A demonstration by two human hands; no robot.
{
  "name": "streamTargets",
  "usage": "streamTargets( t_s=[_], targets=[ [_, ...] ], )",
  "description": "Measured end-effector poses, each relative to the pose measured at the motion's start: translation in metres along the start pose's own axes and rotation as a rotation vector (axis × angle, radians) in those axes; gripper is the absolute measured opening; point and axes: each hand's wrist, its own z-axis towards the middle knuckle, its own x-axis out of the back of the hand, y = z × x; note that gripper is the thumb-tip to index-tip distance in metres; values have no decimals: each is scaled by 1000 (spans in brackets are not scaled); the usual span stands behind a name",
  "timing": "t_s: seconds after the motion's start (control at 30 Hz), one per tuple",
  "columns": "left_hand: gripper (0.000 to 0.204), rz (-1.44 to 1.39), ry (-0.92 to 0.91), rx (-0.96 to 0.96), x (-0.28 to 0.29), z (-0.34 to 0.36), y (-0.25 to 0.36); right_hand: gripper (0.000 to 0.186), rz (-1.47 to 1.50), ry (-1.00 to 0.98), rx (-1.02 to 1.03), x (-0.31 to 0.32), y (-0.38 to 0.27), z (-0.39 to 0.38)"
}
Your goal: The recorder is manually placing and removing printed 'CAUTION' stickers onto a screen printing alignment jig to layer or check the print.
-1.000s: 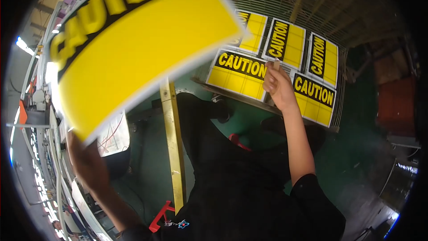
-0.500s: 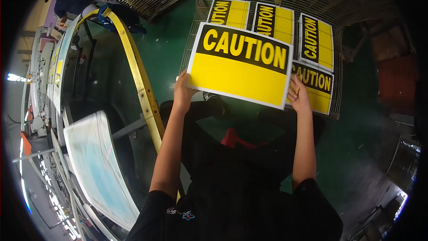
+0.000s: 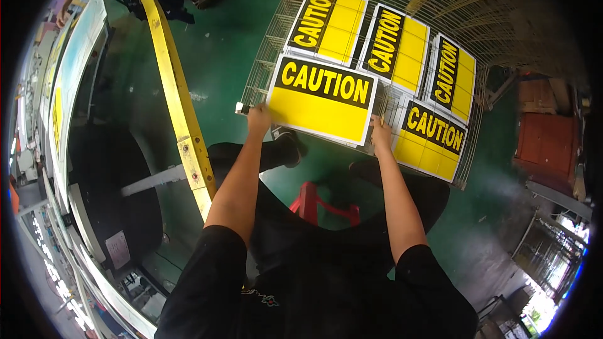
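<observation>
1. The left hand (image 3: 258, 119) grasps the near left corner of a black-and-yellow sign sheet (image 3: 320, 108).
2. The right hand (image 3: 380, 135), fingers curled, grips its right edge.
3. This sheet is over the near left part of a wire rack (image 3: 267, 53); contact with the wires is unclear.
4. On the rack lie 4 similar signs (image 3: 407, 50): 3 behind, 1 at right.

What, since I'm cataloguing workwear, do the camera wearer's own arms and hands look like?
The left hand and right hand are bare, without visible gloves; no watch can be seen. Short, plain black fabric sleeves cover the upper arms, leaving both forearms bare.
</observation>
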Motion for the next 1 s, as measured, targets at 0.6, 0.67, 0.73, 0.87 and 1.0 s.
streamTargets(
  t_s=[0.6, 0.67, 0.73, 0.87, 1.0],
  targets=[
    [33, 115, 367, 10, 32, -2, 6, 34, 21, 87, 83, -40, -1, -28],
    [29, -190, 477, -2, 50, -24, 31, 41, -55, -66, 237, -50, -12, -26],
    [30, -340, 432, -95, 31, -55, 114, 41, 5, 88, 358, -5, -27, 22],
    [38, -697, 195, -19, 78, -175, 162, 37, 58, -274, 645, -67, -187, -95],
    [36, -823, -296, -244, 161, -277, 163, 31, 94, -593, 1115, -111, -326, -272]
  ],
)
